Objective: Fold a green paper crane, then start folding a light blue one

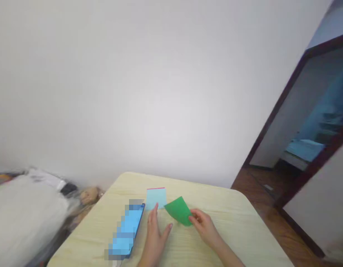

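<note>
Between the thumb and fingers of my right hand (202,225) is the lower right corner of a green sheet of paper (178,210). The sheet is slightly curled and tilted above the tabletop. My left hand (155,234) has its thumb and fingers apart and holds nothing. Its fingertips reach the near edge of a light blue square of paper (156,197) with a pink strip along the far edge. I cannot tell whether they press on it. Left of that hand lies a phone (127,231) with a lit screen, partly pixelated.
The pale wood-grain table (215,202) has rounded far corners and stands against a white wall (171,92). At left is a bed with white bedding (23,218), with a doll-like item (89,194) beside it. A dark-framed doorway (288,111) opens at right.
</note>
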Tool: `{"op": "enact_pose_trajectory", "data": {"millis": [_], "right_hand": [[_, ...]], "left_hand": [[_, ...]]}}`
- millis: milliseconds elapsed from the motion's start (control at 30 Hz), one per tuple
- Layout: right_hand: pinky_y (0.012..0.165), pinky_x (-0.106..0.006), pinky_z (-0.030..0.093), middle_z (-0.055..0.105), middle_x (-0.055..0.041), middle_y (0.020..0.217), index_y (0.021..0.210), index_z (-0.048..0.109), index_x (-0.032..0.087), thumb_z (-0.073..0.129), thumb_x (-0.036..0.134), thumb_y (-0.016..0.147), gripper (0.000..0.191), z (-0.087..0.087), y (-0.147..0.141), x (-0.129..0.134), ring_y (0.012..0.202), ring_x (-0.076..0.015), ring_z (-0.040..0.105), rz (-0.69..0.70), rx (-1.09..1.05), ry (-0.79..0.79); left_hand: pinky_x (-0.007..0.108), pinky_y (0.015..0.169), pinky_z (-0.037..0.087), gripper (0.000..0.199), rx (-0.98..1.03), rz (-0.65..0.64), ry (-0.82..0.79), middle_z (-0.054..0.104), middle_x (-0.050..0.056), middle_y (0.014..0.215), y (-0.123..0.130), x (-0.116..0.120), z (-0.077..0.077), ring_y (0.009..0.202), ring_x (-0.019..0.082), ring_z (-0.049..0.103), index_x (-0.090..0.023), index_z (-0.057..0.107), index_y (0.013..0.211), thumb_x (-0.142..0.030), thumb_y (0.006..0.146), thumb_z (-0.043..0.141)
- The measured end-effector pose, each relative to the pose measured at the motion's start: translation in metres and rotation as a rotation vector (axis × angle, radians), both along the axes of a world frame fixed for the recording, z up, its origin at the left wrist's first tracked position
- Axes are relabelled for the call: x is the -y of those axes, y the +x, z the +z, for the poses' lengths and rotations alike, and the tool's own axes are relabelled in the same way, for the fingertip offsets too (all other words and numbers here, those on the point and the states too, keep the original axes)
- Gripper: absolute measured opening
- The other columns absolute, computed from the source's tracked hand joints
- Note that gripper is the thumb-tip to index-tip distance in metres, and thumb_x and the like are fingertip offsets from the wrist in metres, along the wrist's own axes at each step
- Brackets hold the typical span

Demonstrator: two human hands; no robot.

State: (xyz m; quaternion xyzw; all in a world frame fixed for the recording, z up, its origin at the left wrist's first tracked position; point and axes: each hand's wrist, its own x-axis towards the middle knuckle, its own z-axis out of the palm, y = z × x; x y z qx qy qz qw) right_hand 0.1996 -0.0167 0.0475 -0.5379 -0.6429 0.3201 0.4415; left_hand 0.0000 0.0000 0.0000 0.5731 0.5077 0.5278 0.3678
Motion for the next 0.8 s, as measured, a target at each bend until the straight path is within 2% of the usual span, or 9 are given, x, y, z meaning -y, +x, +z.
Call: {"op": "enact_pose_trajectory", "data": {"millis": [100,167,233,267,333,433,533,700,800], "right_hand": [[0.055,-0.027,0.043,0.063,-0.0062,0.072,0.083,0.063,0.015,0.056,0.052,0.075,0.038,-0.008,0.015,0.013,0.062,-0.0176,0.055,0.011,-0.123,-0.076],[0.050,-0.025,0.041,0.062,-0.0041,0.066,0.081,0.062,0.015,0.057,0.053,0.073,0.039,-0.012,0.024,0.019,0.057,-0.0159,0.054,0.008,-0.203,-0.116],[0.048,-0.024,0.040,0.061,-0.0026,0.063,0.078,0.061,0.015,0.059,0.053,0.072,0.039,-0.016,0.032,0.024,0.055,-0.0149,0.054,-0.009,-0.261,-0.138],[0.049,-0.024,0.041,0.061,-0.0026,0.063,0.077,0.061,0.015,0.060,0.052,0.071,0.038,-0.018,0.035,0.025,0.056,-0.0154,0.055,-0.016,-0.279,-0.137],[0.056,-0.027,0.045,0.063,-0.0035,0.067,0.079,0.062,0.015,0.063,0.050,0.070,0.036,-0.021,0.039,0.026,0.062,-0.0174,0.058,-0.029,-0.317,-0.119],[0.065,-0.032,0.048,0.066,-0.0052,0.069,0.078,0.063,0.015,0.068,0.050,0.064,0.038,-0.023,0.040,0.023,0.068,-0.0207,0.061,-0.081,-0.372,-0.087],[0.060,-0.032,0.048,0.066,-0.0058,0.066,0.072,0.063,0.015,0.069,0.053,0.060,0.040,-0.026,0.037,0.018,0.064,-0.0214,0.061,-0.151,-0.392,-0.068],[0.045,-0.028,0.045,0.064,-0.0056,0.065,0.076,0.061,0.016,0.064,0.057,0.064,0.043,-0.032,0.030,0.008,0.054,-0.0195,0.058,-0.206,-0.406,-0.034],[0.054,-0.031,0.048,0.065,-0.0063,0.069,0.076,0.063,0.016,0.067,0.049,0.063,0.036,-0.032,0.026,0.004,0.063,-0.0211,0.060,-0.223,-0.387,0.014]], "left_hand": [[0.042,0.086,0.044,0.066,0.169,-0.143,-0.127,0.050,0.015,0.125,0.014,-0.005,0.011,0.112,0.030,0.049,-0.016,0.044,0.119,-0.043,0.062,0.064],[0.037,0.069,0.051,0.050,0.223,-0.239,-0.184,0.066,0.011,0.094,0.024,-0.007,0.017,0.087,0.027,0.063,-0.017,0.057,0.098,-0.047,0.059,0.066],[0.029,0.050,0.049,0.037,0.229,-0.300,-0.208,0.064,0.002,0.061,0.034,-0.006,0.020,0.059,0.021,0.063,-0.017,0.061,0.073,-0.050,0.057,0.067],[0.027,0.045,0.046,0.035,0.232,-0.313,-0.218,0.060,-0.001,0.053,0.038,-0.005,0.022,0.050,0.018,0.059,-0.018,0.060,0.065,-0.051,0.056,0.067],[0.023,0.041,0.043,0.037,0.241,-0.327,-0.239,0.055,-0.004,0.048,0.046,-0.003,0.023,0.043,0.014,0.054,-0.018,0.059,0.060,-0.053,0.055,0.068],[0.022,0.040,0.042,0.040,0.257,-0.352,-0.276,0.056,-0.004,0.049,0.053,0.000,0.023,0.045,0.013,0.054,-0.017,0.061,0.063,-0.056,0.054,0.068],[0.023,0.042,0.044,0.045,0.282,-0.377,-0.314,0.061,-0.001,0.055,0.055,0.001,0.022,0.051,0.016,0.058,-0.016,0.064,0.071,-0.058,0.055,0.066],[0.023,0.041,0.046,0.048,0.340,-0.410,-0.369,0.064,0.001,0.059,0.055,0.002,0.018,0.053,0.015,0.057,-0.015,0.065,0.077,-0.056,0.052,0.070],[0.022,0.038,0.044,0.047,0.375,-0.369,-0.384,0.060,-0.002,0.052,0.057,0.000,0.016,0.047,0.013,0.053,-0.014,0.065,0.072,-0.054,0.048,0.073]]}}
